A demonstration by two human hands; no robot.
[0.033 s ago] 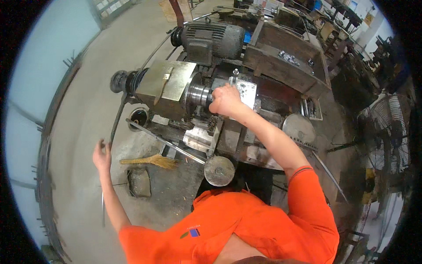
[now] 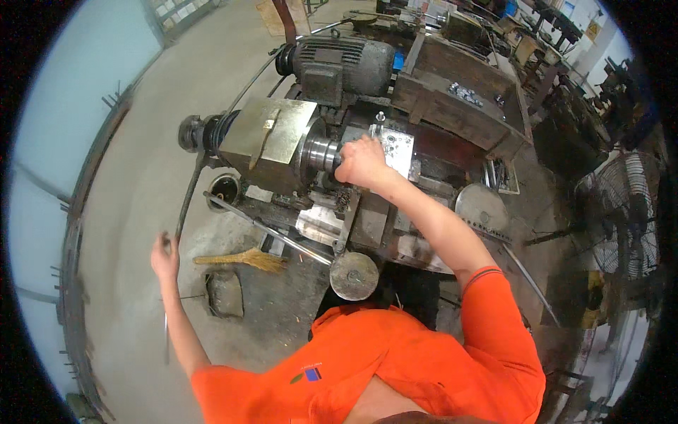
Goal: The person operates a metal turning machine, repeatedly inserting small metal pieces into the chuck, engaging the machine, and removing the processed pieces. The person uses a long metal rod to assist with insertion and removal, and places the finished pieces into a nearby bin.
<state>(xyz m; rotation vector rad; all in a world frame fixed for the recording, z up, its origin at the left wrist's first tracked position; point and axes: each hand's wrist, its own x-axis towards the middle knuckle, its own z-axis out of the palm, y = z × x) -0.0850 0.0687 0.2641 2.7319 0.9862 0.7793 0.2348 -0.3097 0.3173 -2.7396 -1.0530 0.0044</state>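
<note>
My right hand (image 2: 361, 161) is closed at the front of the lathe's shiny round chuck (image 2: 321, 153), beside the metal tool post plate (image 2: 399, 150). Its fingers curl downward and hide whatever they grip. Out to the left, my left hand (image 2: 166, 259) is raised with thumb and fingers apart, the fingertips a little blurred. It is by the lower part of a long dark lever (image 2: 189, 198) that slopes down from the headstock (image 2: 265, 169). I cannot tell whether hand and lever touch. A wooden-handled brush (image 2: 263, 141) lies on the headstock's metal cover (image 2: 293, 134).
Behind the headstock sits a grimy electric motor (image 2: 346, 67). A rusty metal bin (image 2: 431, 99) at the back right holds small shiny parts (image 2: 466, 94). On the floor at left lie a straw hand broom (image 2: 244, 259) and a dustpan (image 2: 226, 295). A round handwheel (image 2: 353, 275) stands close to my body.
The whole view has shifted very slightly. My left hand's fingers have moved a little, while my right hand stays at the chuck.
</note>
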